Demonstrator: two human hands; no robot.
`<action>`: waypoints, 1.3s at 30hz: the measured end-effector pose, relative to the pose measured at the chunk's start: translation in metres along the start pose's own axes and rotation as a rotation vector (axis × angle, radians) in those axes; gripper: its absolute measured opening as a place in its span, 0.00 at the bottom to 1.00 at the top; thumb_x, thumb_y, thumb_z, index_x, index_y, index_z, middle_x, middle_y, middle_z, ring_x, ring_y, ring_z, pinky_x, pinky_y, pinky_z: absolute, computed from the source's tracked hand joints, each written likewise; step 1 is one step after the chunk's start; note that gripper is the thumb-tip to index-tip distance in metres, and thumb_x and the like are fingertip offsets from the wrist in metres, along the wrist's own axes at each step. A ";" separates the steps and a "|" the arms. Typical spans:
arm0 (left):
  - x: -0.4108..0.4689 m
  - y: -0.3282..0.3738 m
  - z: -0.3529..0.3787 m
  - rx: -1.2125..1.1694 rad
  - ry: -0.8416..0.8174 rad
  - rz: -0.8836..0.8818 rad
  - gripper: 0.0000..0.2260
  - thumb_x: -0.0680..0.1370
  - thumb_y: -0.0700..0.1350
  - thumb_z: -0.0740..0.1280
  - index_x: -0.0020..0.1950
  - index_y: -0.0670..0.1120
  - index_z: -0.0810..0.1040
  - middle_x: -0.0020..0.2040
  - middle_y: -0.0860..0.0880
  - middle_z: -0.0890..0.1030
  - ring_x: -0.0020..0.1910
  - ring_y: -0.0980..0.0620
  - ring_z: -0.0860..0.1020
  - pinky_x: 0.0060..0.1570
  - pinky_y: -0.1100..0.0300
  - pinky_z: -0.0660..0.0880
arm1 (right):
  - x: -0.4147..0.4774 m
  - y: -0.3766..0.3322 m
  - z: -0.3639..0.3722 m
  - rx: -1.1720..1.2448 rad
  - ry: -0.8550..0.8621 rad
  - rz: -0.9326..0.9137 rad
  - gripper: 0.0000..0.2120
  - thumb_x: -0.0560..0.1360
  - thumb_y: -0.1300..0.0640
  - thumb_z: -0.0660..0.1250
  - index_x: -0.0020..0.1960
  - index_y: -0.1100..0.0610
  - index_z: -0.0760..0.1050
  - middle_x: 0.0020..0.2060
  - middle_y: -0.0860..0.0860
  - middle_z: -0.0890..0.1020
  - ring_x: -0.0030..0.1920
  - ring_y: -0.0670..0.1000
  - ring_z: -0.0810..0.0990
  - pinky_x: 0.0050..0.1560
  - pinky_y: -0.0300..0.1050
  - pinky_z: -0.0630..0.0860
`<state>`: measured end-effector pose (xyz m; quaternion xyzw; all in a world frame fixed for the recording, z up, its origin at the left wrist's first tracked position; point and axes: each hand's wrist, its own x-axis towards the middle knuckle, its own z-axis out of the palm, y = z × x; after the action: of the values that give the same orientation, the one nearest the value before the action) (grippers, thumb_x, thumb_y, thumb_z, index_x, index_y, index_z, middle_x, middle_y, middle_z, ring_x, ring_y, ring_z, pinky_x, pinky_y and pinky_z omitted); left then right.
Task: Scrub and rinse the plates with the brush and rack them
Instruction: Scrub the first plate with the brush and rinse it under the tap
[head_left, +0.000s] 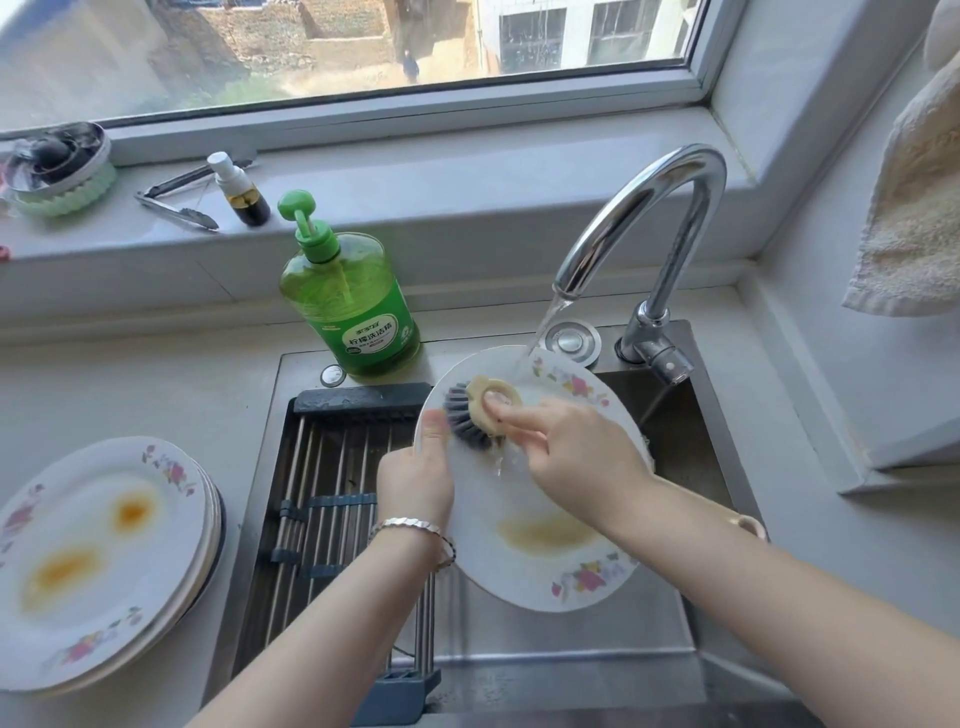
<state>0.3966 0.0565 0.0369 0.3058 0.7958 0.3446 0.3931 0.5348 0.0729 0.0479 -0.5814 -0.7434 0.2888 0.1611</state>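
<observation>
A white floral plate (540, 566) is held tilted over the sink (670, 415). My left hand (415, 475) grips its left rim. My right hand (574, 444) presses a round cream brush with dark bristles (475, 413) against the plate's upper part. Water runs from the chrome faucet (649, 218) onto the plate's top edge. A yellow-brown stain shows on the plate's lower half. A stack of stained floral plates (98, 561) sits on the counter at the left. The dark roll-up rack (322, 499) spans the sink's left half with nothing on it.
A green dish soap bottle (348, 301) stands behind the rack. On the window sill lie metal tongs (176, 200), a small spray bottle (241, 192) and a round container (57, 171). A beige towel (914, 208) hangs at the right.
</observation>
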 end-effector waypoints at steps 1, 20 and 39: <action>0.001 0.000 -0.001 -0.009 0.002 0.013 0.28 0.77 0.58 0.58 0.28 0.37 0.70 0.29 0.42 0.71 0.34 0.45 0.69 0.34 0.56 0.64 | 0.007 0.007 -0.005 0.001 0.007 0.067 0.19 0.79 0.56 0.57 0.66 0.40 0.70 0.58 0.51 0.79 0.60 0.55 0.74 0.55 0.47 0.71; 0.005 0.019 -0.010 -0.125 0.134 0.004 0.25 0.76 0.59 0.60 0.27 0.41 0.69 0.27 0.48 0.71 0.27 0.50 0.68 0.28 0.60 0.65 | -0.032 0.035 0.007 -0.094 -0.032 0.054 0.20 0.79 0.55 0.57 0.67 0.36 0.67 0.49 0.52 0.78 0.53 0.56 0.76 0.47 0.47 0.72; 0.006 0.028 -0.020 -0.109 0.246 -0.002 0.27 0.77 0.60 0.58 0.27 0.41 0.64 0.27 0.47 0.68 0.26 0.51 0.66 0.20 0.66 0.62 | -0.052 0.014 0.020 -0.003 -0.037 -0.200 0.21 0.75 0.54 0.58 0.64 0.37 0.71 0.45 0.50 0.79 0.46 0.56 0.79 0.41 0.46 0.72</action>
<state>0.3831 0.0711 0.0649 0.2389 0.8184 0.4217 0.3087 0.5485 0.0201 0.0287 -0.4993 -0.8008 0.2809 0.1748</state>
